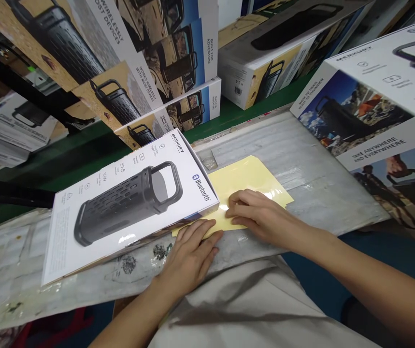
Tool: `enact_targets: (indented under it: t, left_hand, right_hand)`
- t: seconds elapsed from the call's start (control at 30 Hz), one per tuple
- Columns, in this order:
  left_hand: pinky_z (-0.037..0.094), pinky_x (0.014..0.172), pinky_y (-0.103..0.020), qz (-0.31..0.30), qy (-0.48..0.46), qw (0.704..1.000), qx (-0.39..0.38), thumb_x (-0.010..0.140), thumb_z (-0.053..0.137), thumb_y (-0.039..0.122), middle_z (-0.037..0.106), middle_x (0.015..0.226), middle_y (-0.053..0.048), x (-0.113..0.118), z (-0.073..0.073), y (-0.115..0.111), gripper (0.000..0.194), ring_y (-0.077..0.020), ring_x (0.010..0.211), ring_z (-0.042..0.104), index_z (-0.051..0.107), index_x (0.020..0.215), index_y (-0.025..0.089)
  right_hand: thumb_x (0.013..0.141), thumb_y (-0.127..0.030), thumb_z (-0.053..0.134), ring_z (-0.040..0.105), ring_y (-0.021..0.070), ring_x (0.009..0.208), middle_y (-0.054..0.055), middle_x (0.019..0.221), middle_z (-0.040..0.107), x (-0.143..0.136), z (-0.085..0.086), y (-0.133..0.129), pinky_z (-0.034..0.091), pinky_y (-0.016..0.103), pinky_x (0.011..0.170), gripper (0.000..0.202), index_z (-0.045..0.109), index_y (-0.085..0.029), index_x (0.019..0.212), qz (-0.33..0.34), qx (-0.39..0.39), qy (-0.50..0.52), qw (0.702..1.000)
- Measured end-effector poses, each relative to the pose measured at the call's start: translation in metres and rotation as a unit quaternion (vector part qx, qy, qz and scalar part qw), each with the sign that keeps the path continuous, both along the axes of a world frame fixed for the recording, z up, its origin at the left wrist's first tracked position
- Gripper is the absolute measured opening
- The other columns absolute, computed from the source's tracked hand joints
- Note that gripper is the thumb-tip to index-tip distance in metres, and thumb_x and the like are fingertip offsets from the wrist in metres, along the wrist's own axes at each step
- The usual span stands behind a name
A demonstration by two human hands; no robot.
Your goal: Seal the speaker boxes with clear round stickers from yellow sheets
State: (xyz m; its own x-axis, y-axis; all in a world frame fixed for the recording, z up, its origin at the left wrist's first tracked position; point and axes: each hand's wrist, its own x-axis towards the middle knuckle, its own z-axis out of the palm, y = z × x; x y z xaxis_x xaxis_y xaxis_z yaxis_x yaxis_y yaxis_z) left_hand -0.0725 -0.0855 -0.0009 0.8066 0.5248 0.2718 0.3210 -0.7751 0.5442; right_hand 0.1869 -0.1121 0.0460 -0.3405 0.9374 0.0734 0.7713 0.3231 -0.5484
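Observation:
A white speaker box point(131, 198) with a black speaker printed on top lies on the worktable point(319, 179), slanting up to the right. Part of a stack of yellow glossy sheets point(254, 179) shows beyond its right end. My left hand point(194, 251) rests at the box's near right corner, fingers spread, with fingertips on the lower edge of the yellow sheets. On those sheets lies my right hand point(252, 212), its fingers bent and drawn together; whether they pinch a sheet is too small to tell.
Upright printed boxes point(189, 58) stand behind the table at upper left. Another box point(250, 77) lies at the back centre on a green surface point(276, 96). Large boxes point(374, 111) crowd the right side. A dark bar point(11, 191) crosses at left.

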Motion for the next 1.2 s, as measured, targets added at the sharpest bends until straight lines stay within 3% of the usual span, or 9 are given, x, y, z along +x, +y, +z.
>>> enact_targets:
  t: [0.1, 0.23, 0.4, 0.53, 0.6, 0.67, 0.77, 0.9, 1.2]
  left_hand:
    - [0.055, 0.106, -0.048, -0.001, 0.018, 1.0, 0.012, 0.101, 0.053, 0.023, 0.062, 0.145, -0.015, 0.007, 0.0, -0.002, 0.039, -0.0306, 0.134, 0.058, 0.063, 0.138, 0.022]
    - [0.056, 0.106, -0.051, -0.016, 0.043, 0.999, 0.008, 0.097, 0.054, 0.015, 0.06, 0.147, -0.016, 0.003, 0.014, -0.007, 0.045, -0.0325, 0.137, 0.057, 0.062, 0.14, 0.023]
    - [0.061, 0.102, -0.032, -0.157, 0.025, 0.984, -0.079, 0.095, 0.049, 0.011, 0.056, 0.153, -0.003, -0.028, 0.1, 0.013, 0.062, -0.0226, 0.132, 0.063, 0.049, 0.152, 0.036]
    - [0.056, 0.108, -0.042, -0.041, -0.068, 0.997, -0.019, 0.102, 0.04, 0.02, 0.074, 0.125, -0.001, -0.015, 0.156, 0.097, 0.04, -0.0237, 0.12, 0.069, 0.069, 0.126, 0.035]
    - [0.043, 0.117, -0.051, -0.025, -0.044, 0.999, -0.001, 0.103, 0.046, 0.034, 0.068, 0.134, -0.007, 0.007, 0.157, 0.15, 0.03, -0.0292, 0.134, 0.057, 0.073, 0.114, 0.025]
    - [0.035, 0.121, -0.051, -0.09, -0.029, 0.995, 0.013, 0.102, 0.046, 0.05, 0.065, 0.137, -0.01, 0.03, 0.144, 0.195, 0.039, -0.0304, 0.139, 0.05, 0.073, 0.107, 0.021]
    - [0.042, 0.11, -0.047, -0.153, 0.004, 0.988, -0.002, 0.103, 0.031, 0.061, 0.072, 0.109, -0.012, 0.052, 0.117, 0.23, 0.06, -0.028, 0.115, 0.062, 0.072, 0.094, 0.018]
    - [0.045, 0.1, -0.04, -0.13, -0.002, 0.991, -0.032, 0.101, 0.022, 0.069, 0.069, 0.093, -0.009, 0.055, 0.101, 0.231, 0.071, -0.0241, 0.096, 0.062, 0.07, 0.086, 0.019]
    - [0.043, 0.1, -0.038, -0.124, -0.045, 0.99, -0.042, 0.104, 0.016, 0.06, 0.069, 0.091, -0.008, 0.054, 0.099, 0.228, 0.07, -0.0229, 0.096, 0.061, 0.07, 0.084, 0.019]
  right_hand:
    - [0.098, -0.031, 0.061, 0.063, 0.026, 0.1, 0.01, 0.104, 0.064, 0.01, 0.011, -0.003, 0.052, 0.041, 0.086, 0.018, 0.071, -0.023, 0.084, -0.056, -0.066, 0.137, 0.987]
    - [0.082, -0.047, 0.083, 0.068, 0.0252, 0.094, 0.008, 0.098, 0.07, 0.022, 0.039, 0.009, 0.056, 0.038, 0.08, 0.026, 0.071, -0.025, 0.075, -0.155, -0.134, 0.351, 0.914]
    - [0.069, -0.052, 0.093, 0.061, 0.0179, 0.059, 0.002, 0.068, 0.065, 0.015, 0.084, 0.05, 0.052, 0.035, 0.058, 0.039, 0.068, -0.023, 0.08, -0.176, -0.113, 0.44, 0.873]
    - [0.066, -0.048, 0.095, 0.06, 0.0155, 0.06, 0.0, 0.071, 0.065, 0.002, 0.102, 0.079, 0.05, 0.031, 0.054, 0.05, 0.064, -0.023, 0.096, -0.161, -0.133, 0.44, 0.873]
    - [0.068, -0.046, 0.094, 0.059, 0.0141, 0.06, -0.001, 0.072, 0.065, -0.006, 0.103, 0.09, 0.049, 0.029, 0.054, 0.05, 0.061, -0.022, 0.097, -0.154, -0.147, 0.428, 0.878]
    - [0.068, -0.042, 0.095, 0.057, 0.0125, 0.059, -0.002, 0.072, 0.065, -0.013, 0.1, 0.098, 0.049, 0.028, 0.053, 0.048, 0.06, -0.022, 0.095, -0.153, -0.142, 0.412, 0.887]
    - [0.068, -0.034, 0.094, 0.053, 0.0103, 0.054, -0.003, 0.069, 0.063, -0.023, 0.094, 0.11, 0.046, 0.025, 0.05, 0.045, 0.059, -0.021, 0.092, -0.157, -0.125, 0.391, 0.898]
    - [0.071, -0.027, 0.091, 0.052, 0.0094, 0.049, -0.004, 0.066, 0.062, -0.033, 0.09, 0.125, 0.043, 0.024, 0.046, 0.039, 0.057, -0.021, 0.089, -0.161, -0.131, 0.373, 0.904]
    - [0.073, -0.013, 0.085, 0.052, 0.0114, 0.052, -0.006, 0.06, 0.056, -0.045, 0.088, 0.137, 0.043, 0.022, 0.043, 0.036, 0.051, -0.022, 0.084, -0.187, -0.158, 0.298, 0.923]
